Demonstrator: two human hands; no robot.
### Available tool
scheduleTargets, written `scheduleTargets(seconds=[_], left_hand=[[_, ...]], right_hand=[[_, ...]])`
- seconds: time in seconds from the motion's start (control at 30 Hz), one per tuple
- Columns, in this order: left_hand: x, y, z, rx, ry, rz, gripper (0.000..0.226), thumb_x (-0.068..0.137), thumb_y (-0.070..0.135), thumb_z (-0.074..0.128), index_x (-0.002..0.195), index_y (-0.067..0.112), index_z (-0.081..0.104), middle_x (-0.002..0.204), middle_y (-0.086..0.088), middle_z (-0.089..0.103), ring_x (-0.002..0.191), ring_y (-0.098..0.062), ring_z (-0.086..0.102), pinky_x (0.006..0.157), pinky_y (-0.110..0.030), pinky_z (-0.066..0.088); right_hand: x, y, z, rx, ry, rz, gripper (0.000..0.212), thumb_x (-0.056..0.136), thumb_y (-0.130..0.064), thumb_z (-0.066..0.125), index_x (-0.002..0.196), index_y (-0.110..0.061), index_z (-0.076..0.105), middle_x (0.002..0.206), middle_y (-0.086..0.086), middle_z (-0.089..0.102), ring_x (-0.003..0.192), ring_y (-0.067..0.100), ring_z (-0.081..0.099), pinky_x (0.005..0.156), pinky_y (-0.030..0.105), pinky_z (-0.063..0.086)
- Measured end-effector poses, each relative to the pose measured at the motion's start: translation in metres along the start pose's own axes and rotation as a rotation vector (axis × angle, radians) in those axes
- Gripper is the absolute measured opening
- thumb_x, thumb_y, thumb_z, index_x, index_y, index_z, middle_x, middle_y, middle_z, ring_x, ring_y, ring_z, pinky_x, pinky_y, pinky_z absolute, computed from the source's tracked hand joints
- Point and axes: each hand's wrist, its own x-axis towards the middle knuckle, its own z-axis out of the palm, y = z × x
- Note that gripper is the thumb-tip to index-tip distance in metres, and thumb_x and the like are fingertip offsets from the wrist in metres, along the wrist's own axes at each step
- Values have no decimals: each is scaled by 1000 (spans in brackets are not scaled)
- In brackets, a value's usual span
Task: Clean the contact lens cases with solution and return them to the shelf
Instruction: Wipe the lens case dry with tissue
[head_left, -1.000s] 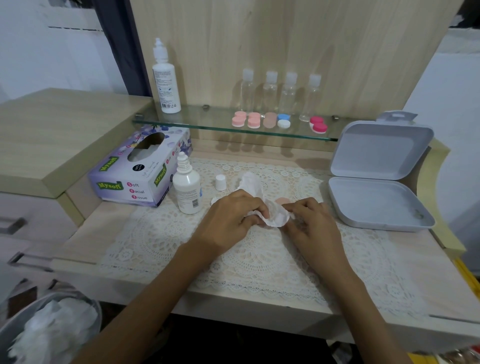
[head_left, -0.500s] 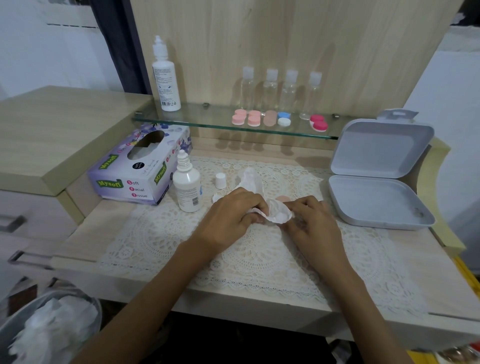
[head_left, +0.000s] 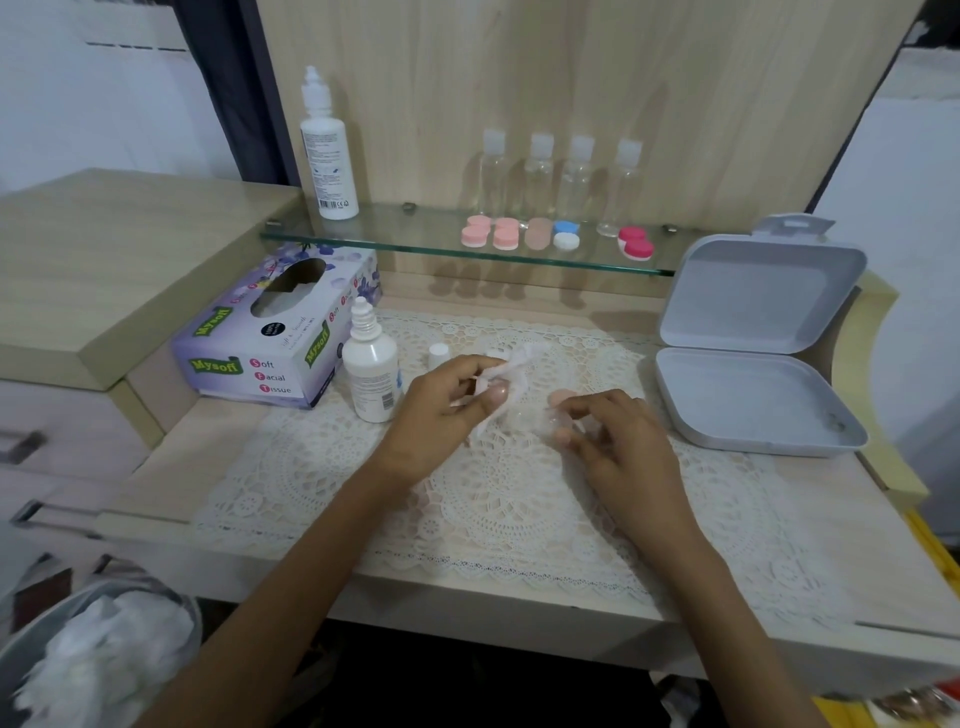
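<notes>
My left hand (head_left: 447, 410) is closed on a crumpled white tissue (head_left: 511, 366) over the lace mat. A hand's width to the right, my right hand (head_left: 618, 441) pinches a clear contact lens case (head_left: 556, 421); a peach cap (head_left: 560, 397) lies on the mat just beyond its fingers. An open small solution bottle (head_left: 371, 371) stands left of my left hand, its white cap (head_left: 439, 356) beside it. Several closed lens cases sit on the glass shelf (head_left: 415, 236): pink ones (head_left: 491, 234), a blue-and-white one (head_left: 566, 235) and a red one (head_left: 636, 242).
A tissue box (head_left: 275, 332) stands at the left. An open grey plastic box (head_left: 753, 364) lies at the right. On the shelf are a tall white bottle (head_left: 327, 150) and several clear bottles (head_left: 561, 176). A bin with used tissues (head_left: 98, 665) is at lower left.
My hands have drawn apart: the left lifted the tissue away from the case toward the upper left, and the right now holds the case alone. The peach cap is now uncovered.
</notes>
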Motion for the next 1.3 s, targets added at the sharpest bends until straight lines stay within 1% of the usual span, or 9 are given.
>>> scheduleTargets(seconds=[0.1,0.23,0.4,0.57,0.63,0.87,1.13,1.2,1.3], left_hand=[[-2,4,0,-40,-88,-77,49,74,33,74,119,20,62,110,4,70,103,-9,65,87,-29,54],[-3,7,2,-84,-168,-106,45,76,16,76,119,13,63,101,-1,73,96,-14,69,81,-26,55],[-5,9,1,-114,-157,-134,35,75,7,76,106,20,66,97,-2,74,91,-16,70,82,-31,56],[-4,11,1,-133,-150,-144,33,72,-2,76,101,12,69,90,7,74,85,-10,71,72,-15,53],[-4,11,1,-115,-143,-151,34,71,-1,77,103,8,69,91,5,74,85,-10,71,71,-14,52],[-2,8,1,-96,-80,-180,40,66,2,82,104,1,69,92,-5,74,84,-15,71,74,-20,55],[-3,9,4,-123,-21,-177,36,64,1,82,96,12,68,90,3,73,82,-13,71,69,-18,55],[-3,9,4,-118,13,-170,38,62,2,84,96,10,69,87,-1,74,80,-14,72,66,-19,55],[-5,9,3,-81,36,-129,42,60,7,86,98,9,69,88,0,74,81,-11,71,67,-17,53]], right_hand=[[-1,-4,-2,109,12,6,22,89,-25,64,110,-21,65,101,-12,64,86,7,55,77,34,48],[-2,-9,-3,161,10,-9,22,87,-32,58,107,-25,64,93,-14,65,86,8,58,75,36,50],[-3,-11,-4,184,-27,-9,23,88,-20,65,111,-18,63,93,-6,66,87,11,60,76,37,51],[-2,-12,-4,166,-30,-10,26,87,-18,66,113,-14,64,90,-5,65,84,2,57,72,13,44],[-2,-13,-4,163,-32,0,27,87,-17,66,113,-14,64,90,-5,65,84,-1,56,71,7,40],[-2,-13,-5,153,-30,4,29,86,-14,67,115,-14,64,83,-13,60,79,-4,54,69,7,38],[-2,-13,-5,132,-16,-9,28,85,-16,68,113,-13,64,79,-17,58,77,-6,54,67,5,38],[-2,-14,-5,126,-12,-8,28,85,-16,68,113,-13,64,79,-20,56,80,-9,54,68,5,38],[-2,-14,-5,121,-13,-19,27,86,-15,67,112,-11,65,77,-17,57,78,-2,55,67,7,39]])
